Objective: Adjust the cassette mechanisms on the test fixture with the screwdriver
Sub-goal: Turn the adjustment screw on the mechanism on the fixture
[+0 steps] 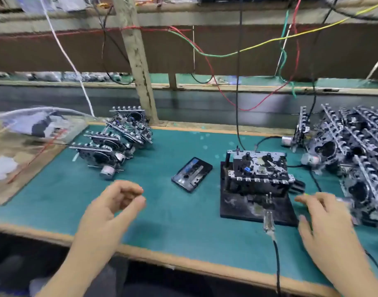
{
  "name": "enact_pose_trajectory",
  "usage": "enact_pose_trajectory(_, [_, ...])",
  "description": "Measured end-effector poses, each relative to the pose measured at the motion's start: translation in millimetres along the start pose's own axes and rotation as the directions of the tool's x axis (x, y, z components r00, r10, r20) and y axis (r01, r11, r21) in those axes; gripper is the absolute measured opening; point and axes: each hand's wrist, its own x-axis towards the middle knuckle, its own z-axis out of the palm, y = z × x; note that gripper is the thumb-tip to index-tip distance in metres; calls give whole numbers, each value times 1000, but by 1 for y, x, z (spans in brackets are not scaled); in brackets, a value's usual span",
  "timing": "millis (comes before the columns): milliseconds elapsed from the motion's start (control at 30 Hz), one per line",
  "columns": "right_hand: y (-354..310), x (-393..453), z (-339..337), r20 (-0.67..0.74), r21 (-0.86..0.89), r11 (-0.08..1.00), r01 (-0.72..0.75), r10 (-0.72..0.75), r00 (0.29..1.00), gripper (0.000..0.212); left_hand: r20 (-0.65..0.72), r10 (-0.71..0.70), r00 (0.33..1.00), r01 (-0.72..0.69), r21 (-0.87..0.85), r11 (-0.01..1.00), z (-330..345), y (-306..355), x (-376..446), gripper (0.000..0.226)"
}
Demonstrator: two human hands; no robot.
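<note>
The left hand hovers over the green surface, fingers loosely curled, holding nothing. Beyond it lies a cassette. The right hand spreads open just beside the test fixture, which carries a cassette mechanism.

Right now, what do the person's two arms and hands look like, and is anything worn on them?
Both the left hand and the right hand are bare: no gloves, rings, watch or wrist strap can be seen. Both forearms are also uncovered up to the frame edge, with no sleeves visible.
</note>
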Motion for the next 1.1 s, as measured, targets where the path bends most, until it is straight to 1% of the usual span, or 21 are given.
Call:
enact_pose_trajectory(33, [1, -2, 7, -64, -45, 999, 0, -3, 998, 26, -158, 81, 984, -63, 116, 991, -6, -4, 10, 24])
enact_pose_trajectory(67, [2, -3, 9, -102, -83, 996, -25, 16, 995, 27, -285, 125, 950, -51, 253, 966, -13, -6, 18, 31])
enact_pose_trajectory(133, [5, -6, 11, -132, -98, 991, -91, 77, 988, 40, -380, 150, 913, -4, 360, 933, -23, -10, 34, 36])
enact_pose_trajectory(167, [4, -5, 11, -128, -100, 992, -74, 61, 990, 44, -374, 138, 917, 8, 363, 932, -22, -12, 41, 38])
enact_pose_trajectory(233, [2, -5, 8, -145, -131, 989, -74, 54, 988, 33, -266, 134, 955, -40, 331, 943, -6, -7, 47, 44])
enact_pose_trajectory(300, [-1, -6, 7, -94, -162, 984, -68, 54, 994, 33, -46, 175, 984, -151, 320, 935, 26, 5, 50, 52])
enact_pose_trajectory(367, [-3, -5, 3, 3, -190, 981, -45, 46, 999, 29, 153, 241, 958, -281, 349, 894, 60, 18, 53, 62])
enact_pose_trajectory(400, [-2, -4, 2, 31, -200, 979, -45, 52, 998, 24, 216, 259, 942, -324, 369, 871, 75, 24, 54, 66])
enact_pose_trajectory(500, [-3, 0, -12, 85, -153, 981, -118, 132, 988, 15, 335, 222, 916, -355, 415, 837, 104, 34, 66, 79])
enact_pose_trajectory(567, [-6, 3, -21, 148, -139, 960, -242, 262, 954, 22, 429, 136, 893, -340, 444, 829, 114, 36, 76, 95])
enact_pose_trajectory(633, [-6, 5, -31, 179, -193, 928, -318, 352, 919, 39, 498, 68, 865, -333, 466, 820, 121, 36, 86, 109])
enact_pose_trajectory(700, [-8, 8, -43, 136, -251, 924, -290, 330, 934, 46, 503, 31, 864, -304, 472, 827, 128, 31, 96, 118])
enact_pose_trajectory(733, [-10, 10, -50, 94, -246, 936, -251, 281, 955, 39, 491, 9, 871, -267, 458, 848, 132, 28, 101, 121])
enact_pose_trajectory(800, [-18, 16, -65, -12, -152, 974, -167, 168, 986, 14, 471, -36, 881, -186, 416, 890, 139, 25, 107, 124])
enact_pose_trajectory(833, [-19, 23, -70, -42, -73, 985, -156, 153, 987, 7, 457, -45, 888, -161, 401, 902, 143, 24, 109, 125])
enact_pose_trajectory(867, [-19, 33, -70, -41, 19, 984, -179, 180, 983, 13, 435, -44, 900, -143, 387, 911, 146, 23, 110, 124])
enact_pose_trajectory(900, [-18, 42, -69, -3, 114, 973, -202, 204, 979, 19, 409, -36, 912, -129, 369, 920, 148, 22, 111, 121])
enact_pose_trajectory(967, [-18, 61, -65, 154, 343, 908, -241, 199, 968, 23, 378, -24, 926, -120, 353, 928, 150, 20, 111, 115])
enact_pose_trajectory(1000, [-19, 67, -63, 251, 454, 855, -251, 147, 957, 27, 375, -24, 927, -121, 357, 926, 150, 20, 112, 113])
enact_pose_trajectory(1033, [-18, 72, -61, 337, 528, 819, -226, 43, 941, 35, 376, -27, 926, -120, 361, 925, 150, 20, 112, 112])
enact_pose_trajectory(1100, [-13, 80, -58, 466, 545, 826, -146, -154, 871, 49, 378, -31, 925, -116, 358, 926, 150, 21, 112, 108])
